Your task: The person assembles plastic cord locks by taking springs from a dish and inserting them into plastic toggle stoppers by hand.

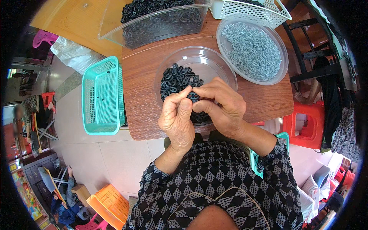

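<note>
At the centre of the frame, the left hand (pixel 177 118) and right hand (pixel 221 106) meet fingertip to fingertip, pinching a small black ring (pixel 193 96) between them over a clear round bowl (pixel 214 65) of the same rings. Upper right sits a bowl of grey metal pieces (pixel 253 50); a teal basket (pixel 102 96) hangs off the table's (pixel 142 84) left edge.

table (pixel 145 76): glossy wood veneer | bowl (pixel 214 63): clear plastic | rings (pixel 178 78): matt black rubber
</note>
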The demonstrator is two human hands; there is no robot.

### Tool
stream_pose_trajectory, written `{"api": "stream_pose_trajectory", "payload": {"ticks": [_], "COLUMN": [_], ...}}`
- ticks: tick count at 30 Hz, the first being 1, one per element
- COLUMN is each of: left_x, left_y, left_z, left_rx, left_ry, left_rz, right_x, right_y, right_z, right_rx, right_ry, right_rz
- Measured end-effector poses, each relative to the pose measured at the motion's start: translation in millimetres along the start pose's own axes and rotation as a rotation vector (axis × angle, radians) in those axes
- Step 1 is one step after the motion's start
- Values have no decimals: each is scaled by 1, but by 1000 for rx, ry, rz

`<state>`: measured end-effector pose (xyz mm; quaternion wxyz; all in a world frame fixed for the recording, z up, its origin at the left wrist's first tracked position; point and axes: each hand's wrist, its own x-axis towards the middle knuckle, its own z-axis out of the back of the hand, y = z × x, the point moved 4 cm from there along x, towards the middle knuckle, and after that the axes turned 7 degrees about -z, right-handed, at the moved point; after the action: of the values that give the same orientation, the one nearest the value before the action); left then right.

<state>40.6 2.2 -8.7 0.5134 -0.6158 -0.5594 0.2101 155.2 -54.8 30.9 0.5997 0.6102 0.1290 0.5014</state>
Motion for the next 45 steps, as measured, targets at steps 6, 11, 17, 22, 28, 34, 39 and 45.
{"api": "stream_pose_trajectory", "payload": {"ticks": [6, 11, 17, 22, 28, 34, 39, 45], "left_x": [-2, -2, 0, 4, 5, 9, 20, 28], "left_y": [-1, 1, -8, -9, -17, -13, -12, -17], "left_z": [-3, -8, -15, -22, -34, -29, -20, 2], "left_rx": [16, 4, 113, 188, 169, 215, 234, 309], "left_ry": [-34, -44, -18, 23, 47, 167, 138, 107], "left_rz": [-11, -25, -50, -38, -34, 32, 168, 163], "right_x": [0, 1, 3, 6, 6, 8, 47, 181], "right_y": [3, -1, 6, 3, 7, 0, -19, -79], "right_z": [-3, -1, 5, 15, 19, 29, 70, 176], "right_rx": [17, -51, -99, -1, -10, 28, -70, -557], "right_ry": [-34, -19, -3, -34, -61, 109, -49, -331], "right_rz": [22, 170, 151, 82, 152, -75, -263, -94]}}
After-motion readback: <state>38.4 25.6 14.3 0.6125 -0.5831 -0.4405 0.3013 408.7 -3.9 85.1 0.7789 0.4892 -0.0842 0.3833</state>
